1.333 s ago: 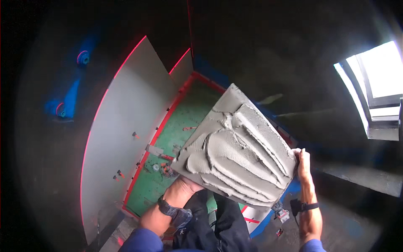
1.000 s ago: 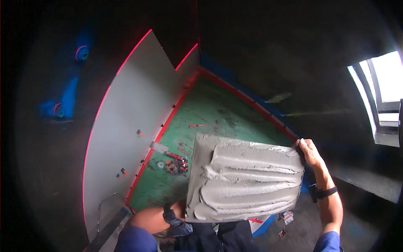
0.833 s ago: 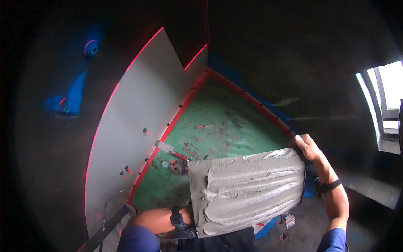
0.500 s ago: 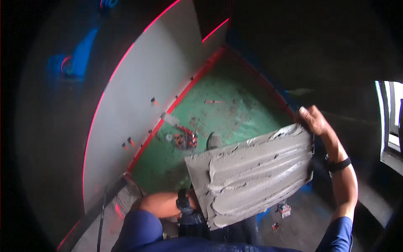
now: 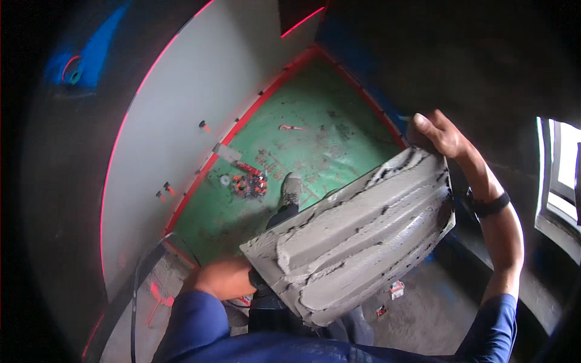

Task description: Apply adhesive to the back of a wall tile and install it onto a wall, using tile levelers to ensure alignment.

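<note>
A large rectangular tile (image 5: 369,233) is tilted in front of my body, its upper face coated in grey mortar with long ridges. My right hand (image 5: 445,134) grips its far right corner, thumb up and fingers closed around the edge. Around my right wrist is a black band (image 5: 488,204). My left forearm (image 5: 223,277) passes behind the tile's near left edge. The left hand itself is hidden there, so its fingers do not show.
Light wall panels (image 5: 163,121) stand left, with orange-and-black levelling clips (image 5: 204,126) at their joints. On the green floor (image 5: 327,115) lie a pile of orange pieces (image 5: 249,184) and a red-handled flat tool (image 5: 229,153). My shoe (image 5: 291,187) stands beside them. A window (image 5: 563,163) is at right.
The tile has tilted further, its right end swinging up and away and its left corner shifting left and nearer. My right hand rose with it. My left wrist slipped behind the tile.
</note>
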The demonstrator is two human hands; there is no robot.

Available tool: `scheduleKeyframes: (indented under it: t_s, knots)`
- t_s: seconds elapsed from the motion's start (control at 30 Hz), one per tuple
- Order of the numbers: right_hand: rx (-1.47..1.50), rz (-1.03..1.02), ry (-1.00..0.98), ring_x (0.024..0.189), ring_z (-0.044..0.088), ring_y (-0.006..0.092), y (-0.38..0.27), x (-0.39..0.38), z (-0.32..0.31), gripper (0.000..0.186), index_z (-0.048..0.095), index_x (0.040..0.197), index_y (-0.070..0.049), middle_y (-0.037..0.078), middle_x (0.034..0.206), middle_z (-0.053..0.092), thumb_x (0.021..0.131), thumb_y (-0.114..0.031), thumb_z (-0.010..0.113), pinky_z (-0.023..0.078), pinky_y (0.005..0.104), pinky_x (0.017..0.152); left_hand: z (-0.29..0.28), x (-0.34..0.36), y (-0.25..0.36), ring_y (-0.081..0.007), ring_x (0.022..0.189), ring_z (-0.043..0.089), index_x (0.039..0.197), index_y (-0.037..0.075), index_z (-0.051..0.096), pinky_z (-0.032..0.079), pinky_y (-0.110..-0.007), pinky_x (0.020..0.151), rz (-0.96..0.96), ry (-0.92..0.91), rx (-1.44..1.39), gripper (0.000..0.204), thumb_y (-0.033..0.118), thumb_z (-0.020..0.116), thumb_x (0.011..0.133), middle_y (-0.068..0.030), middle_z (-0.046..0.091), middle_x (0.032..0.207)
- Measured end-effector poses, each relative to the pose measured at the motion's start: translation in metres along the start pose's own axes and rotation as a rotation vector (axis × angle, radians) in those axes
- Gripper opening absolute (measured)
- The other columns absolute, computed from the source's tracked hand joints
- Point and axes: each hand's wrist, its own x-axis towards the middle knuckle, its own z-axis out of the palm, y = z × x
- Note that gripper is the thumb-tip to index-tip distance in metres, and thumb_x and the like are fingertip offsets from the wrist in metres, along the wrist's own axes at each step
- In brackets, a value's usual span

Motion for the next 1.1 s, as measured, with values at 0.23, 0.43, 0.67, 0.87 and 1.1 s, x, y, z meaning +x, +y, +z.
scheduleKeyframes:
  t_s: [0.23, 0.43, 0.67, 0.87, 1.1]
  knots:
    - [-0.155, -0.078, -0.068, 0.052, 0.048, 0.0182, -0.034, 0.018, -0.002, 0.081, 0.065, 0.063, -0.003, 0.007, 0.054, 0.049, 0.096, -0.072, 0.039, 0.04, 0.0422, 0.05, -0.018, -0.007, -0.014, -0.0286, 0.137, 0.043, 0.149, 0.011, 0.037, 0.034, -0.045, 0.116, -0.061, 0.014, 0.012, 0.056, 0.041, 0.047, 0.102, -0.0129, 0.043, 0.151]
    - [-0.165, -0.193, 0.065, 0.075, 0.059, 0.0229, -0.079, 0.017, -0.002, 0.079, 0.067, 0.089, 0.0, 0.011, 0.077, 0.062, 0.094, -0.073, 0.037, 0.048, 0.0395, 0.073, -0.011, 0.004, -0.026, -0.0289, 0.137, 0.044, 0.149, 0.011, 0.038, 0.034, -0.046, 0.116, -0.048, 0.014, -0.006, 0.056, 0.041, 0.045, 0.103, -0.0132, 0.044, 0.151]
    - [-0.166, -0.25, 0.274, 0.135, 0.048, 0.0265, -0.09, -0.046, -0.058, 0.079, 0.051, 0.141, -0.003, 0.019, 0.143, 0.053, 0.096, -0.067, 0.043, 0.037, 0.0391, 0.114, 0.003, 0.026, -0.057, -0.0291, 0.137, 0.044, 0.149, 0.011, 0.038, 0.035, -0.046, 0.115, -0.017, -0.028, -0.044, 0.055, 0.042, 0.043, 0.103, -0.0135, 0.044, 0.15]
    - [0.038, 0.041, 0.884, 0.104, 0.061, 0.02, -0.037, -0.227, 0.068, 0.045, 0.061, 0.112, 0.0, 0.009, 0.11, 0.061, 0.105, -0.04, 0.041, 0.048, 0.0344, 0.092, 0.005, 0.027, -0.067, -0.0293, 0.136, 0.044, 0.149, 0.011, 0.039, 0.035, -0.047, 0.115, 0.012, -0.012, -0.063, 0.055, 0.043, 0.042, 0.104, -0.0137, 0.044, 0.15]
    - [1.938, 0.259, 0.557, 0.114, 0.062, 0.0255, -0.062, -0.278, 0.373, 0.062, 0.053, 0.132, -0.001, 0.014, 0.124, 0.063, 0.091, -0.046, 0.068, 0.046, 0.0466, 0.101, 0.015, 0.024, -0.079, -0.0296, 0.136, 0.045, 0.148, 0.011, 0.04, 0.035, -0.048, 0.115, -0.006, -0.013, -0.053, 0.055, 0.043, 0.04, 0.104, -0.014, 0.044, 0.15]
